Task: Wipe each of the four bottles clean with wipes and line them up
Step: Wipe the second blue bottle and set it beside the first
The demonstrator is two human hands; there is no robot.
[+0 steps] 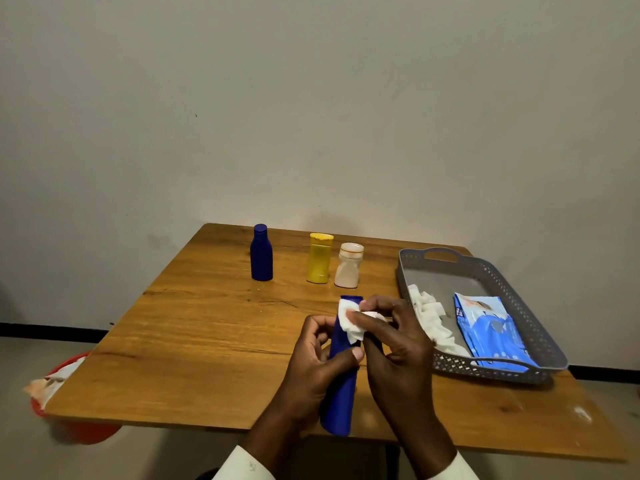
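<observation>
A tall blue bottle (341, 393) is held upright above the table's front edge, with my left hand (311, 365) wrapped round its middle. My right hand (394, 351) presses a white wipe (351, 322) against the bottle's neck, just under the cap. At the back of the wooden table (207, 341) stand three bottles apart from one another: a dark blue bottle (261, 254), a yellow bottle (319, 258) and a white bottle (348, 266) close beside it.
A grey perforated tray (485, 268) on the right holds crumpled white wipes (431, 317) and a blue wipes packet (491, 330). A red bin (79, 431) with used wipes sits below the table's left front corner. A wall rises behind.
</observation>
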